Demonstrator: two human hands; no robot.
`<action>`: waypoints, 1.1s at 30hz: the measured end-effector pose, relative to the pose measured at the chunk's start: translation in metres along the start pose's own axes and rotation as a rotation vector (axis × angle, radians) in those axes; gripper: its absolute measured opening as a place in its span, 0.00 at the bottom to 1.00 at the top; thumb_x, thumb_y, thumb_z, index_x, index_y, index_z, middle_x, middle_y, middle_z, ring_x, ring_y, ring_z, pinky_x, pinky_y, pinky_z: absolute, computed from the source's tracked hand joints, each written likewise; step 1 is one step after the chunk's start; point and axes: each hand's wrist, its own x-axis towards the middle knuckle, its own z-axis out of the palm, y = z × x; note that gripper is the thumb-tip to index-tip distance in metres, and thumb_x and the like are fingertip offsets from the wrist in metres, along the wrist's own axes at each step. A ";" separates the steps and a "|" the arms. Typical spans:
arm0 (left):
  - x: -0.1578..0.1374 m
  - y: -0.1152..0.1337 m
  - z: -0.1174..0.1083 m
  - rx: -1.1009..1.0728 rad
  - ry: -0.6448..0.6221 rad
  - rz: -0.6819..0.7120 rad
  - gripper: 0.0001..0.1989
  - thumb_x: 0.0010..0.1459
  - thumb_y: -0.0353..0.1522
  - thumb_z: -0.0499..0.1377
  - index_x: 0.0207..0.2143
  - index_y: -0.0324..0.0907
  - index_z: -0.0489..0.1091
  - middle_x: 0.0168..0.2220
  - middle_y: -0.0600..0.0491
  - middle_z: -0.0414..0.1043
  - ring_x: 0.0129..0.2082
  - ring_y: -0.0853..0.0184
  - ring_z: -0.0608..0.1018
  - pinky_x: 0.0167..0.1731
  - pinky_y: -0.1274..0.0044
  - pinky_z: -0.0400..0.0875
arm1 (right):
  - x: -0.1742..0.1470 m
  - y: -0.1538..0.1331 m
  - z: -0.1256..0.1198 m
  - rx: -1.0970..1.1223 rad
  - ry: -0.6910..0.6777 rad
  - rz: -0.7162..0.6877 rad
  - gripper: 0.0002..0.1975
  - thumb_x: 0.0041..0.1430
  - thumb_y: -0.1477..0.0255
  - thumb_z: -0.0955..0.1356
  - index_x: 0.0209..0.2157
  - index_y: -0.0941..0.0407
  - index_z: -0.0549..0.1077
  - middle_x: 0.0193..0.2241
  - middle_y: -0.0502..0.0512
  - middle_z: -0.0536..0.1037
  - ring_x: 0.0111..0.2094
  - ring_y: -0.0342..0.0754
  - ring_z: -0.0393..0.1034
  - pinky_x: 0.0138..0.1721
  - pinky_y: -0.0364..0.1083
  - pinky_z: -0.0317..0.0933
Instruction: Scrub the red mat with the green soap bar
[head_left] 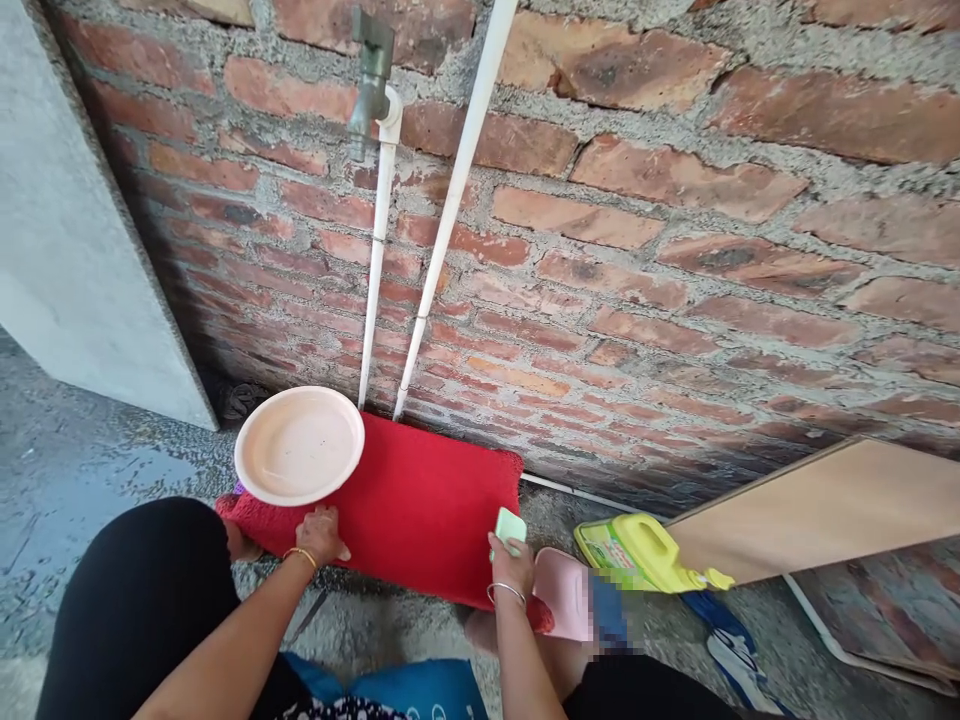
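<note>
through the head camera i see a red cloth (435,490) spread flat near the foot of a brick wall (600,300). the right hand (514,565) grasps a pale green block (512,526) at the cloth's right end. the left hand (321,535) rests on its near edge, just below a pale basin (300,450); i cannot tell whether it grips. a yellow-green jug (637,550) lies to the right.

A pale basin (300,445) rests on the red cloth (431,505).
</note>
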 end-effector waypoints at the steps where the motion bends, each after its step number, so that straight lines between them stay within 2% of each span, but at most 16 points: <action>1: 0.000 0.000 0.000 -0.002 0.003 0.001 0.33 0.36 0.37 0.69 0.47 0.38 0.67 0.49 0.43 0.69 0.49 0.55 0.73 0.45 0.70 0.70 | -0.005 -0.011 0.006 0.005 -0.017 -0.042 0.19 0.45 0.56 0.67 0.34 0.56 0.73 0.29 0.58 0.73 0.33 0.55 0.69 0.36 0.50 0.61; 6: 0.000 -0.002 0.002 -0.007 0.021 -0.001 0.32 0.36 0.38 0.69 0.47 0.39 0.67 0.48 0.44 0.70 0.48 0.55 0.74 0.44 0.69 0.71 | -0.039 -0.060 0.040 -0.002 -0.213 -0.411 0.15 0.41 0.63 0.70 0.34 0.52 0.75 0.34 0.54 0.72 0.37 0.52 0.68 0.42 0.47 0.60; 9: 0.000 -0.003 0.003 -0.009 0.020 -0.002 0.32 0.36 0.38 0.68 0.47 0.39 0.67 0.48 0.44 0.69 0.48 0.55 0.73 0.44 0.69 0.70 | -0.045 -0.060 0.045 -0.036 -0.272 -0.453 0.14 0.41 0.65 0.70 0.34 0.51 0.75 0.35 0.53 0.71 0.37 0.52 0.67 0.41 0.47 0.60; 12: 0.000 -0.003 0.002 -0.016 0.010 -0.001 0.32 0.36 0.38 0.68 0.47 0.39 0.67 0.49 0.43 0.68 0.49 0.54 0.73 0.45 0.68 0.70 | -0.035 -0.039 0.036 -0.030 -0.220 -0.320 0.15 0.42 0.62 0.70 0.34 0.52 0.75 0.33 0.53 0.71 0.36 0.52 0.67 0.41 0.47 0.60; 16: 0.000 -0.001 0.000 -0.018 -0.005 -0.009 0.33 0.36 0.37 0.69 0.47 0.39 0.67 0.50 0.43 0.68 0.49 0.54 0.72 0.45 0.68 0.70 | -0.010 -0.005 0.014 -0.001 -0.080 -0.016 0.19 0.42 0.57 0.69 0.34 0.54 0.74 0.30 0.56 0.72 0.36 0.55 0.68 0.39 0.49 0.60; 18: 0.000 0.000 0.000 -0.023 -0.009 -0.013 0.33 0.36 0.37 0.69 0.47 0.39 0.67 0.50 0.43 0.68 0.50 0.54 0.72 0.45 0.68 0.70 | -0.003 0.003 0.006 -0.002 -0.033 0.121 0.19 0.43 0.55 0.68 0.34 0.55 0.73 0.29 0.57 0.73 0.36 0.56 0.68 0.38 0.49 0.60; 20: 0.000 0.000 0.000 -0.032 -0.005 -0.016 0.33 0.35 0.37 0.69 0.47 0.40 0.67 0.50 0.43 0.68 0.50 0.54 0.72 0.45 0.68 0.70 | -0.001 0.000 0.004 -0.001 -0.004 0.145 0.19 0.44 0.55 0.68 0.33 0.54 0.73 0.28 0.58 0.74 0.35 0.57 0.68 0.36 0.50 0.60; 23: 0.000 0.000 0.001 -0.040 0.002 -0.028 0.34 0.34 0.37 0.70 0.47 0.41 0.68 0.50 0.43 0.69 0.49 0.53 0.73 0.44 0.67 0.71 | -0.011 -0.024 0.016 0.014 -0.039 -0.061 0.20 0.42 0.55 0.68 0.33 0.54 0.74 0.29 0.58 0.74 0.36 0.56 0.68 0.38 0.50 0.60; 27: 0.000 0.000 0.001 -0.048 0.013 -0.042 0.34 0.33 0.37 0.70 0.46 0.43 0.69 0.49 0.45 0.69 0.49 0.55 0.73 0.44 0.68 0.71 | -0.036 -0.072 0.043 -0.022 -0.200 -0.397 0.18 0.41 0.60 0.69 0.35 0.53 0.75 0.34 0.55 0.72 0.38 0.53 0.67 0.43 0.48 0.59; 30: 0.000 0.000 0.000 -0.068 0.003 -0.045 0.34 0.33 0.37 0.71 0.46 0.44 0.69 0.50 0.45 0.68 0.49 0.54 0.72 0.44 0.67 0.72 | -0.045 -0.097 0.057 -0.087 -0.291 -0.475 0.16 0.42 0.63 0.70 0.35 0.52 0.75 0.36 0.54 0.71 0.39 0.52 0.67 0.43 0.47 0.59; 33: 0.000 0.000 -0.002 -0.083 -0.008 -0.048 0.35 0.32 0.37 0.72 0.47 0.43 0.68 0.50 0.44 0.68 0.50 0.53 0.72 0.45 0.66 0.72 | -0.035 -0.093 0.056 -0.130 -0.317 -0.438 0.16 0.41 0.63 0.70 0.35 0.52 0.75 0.35 0.54 0.71 0.38 0.52 0.67 0.43 0.47 0.59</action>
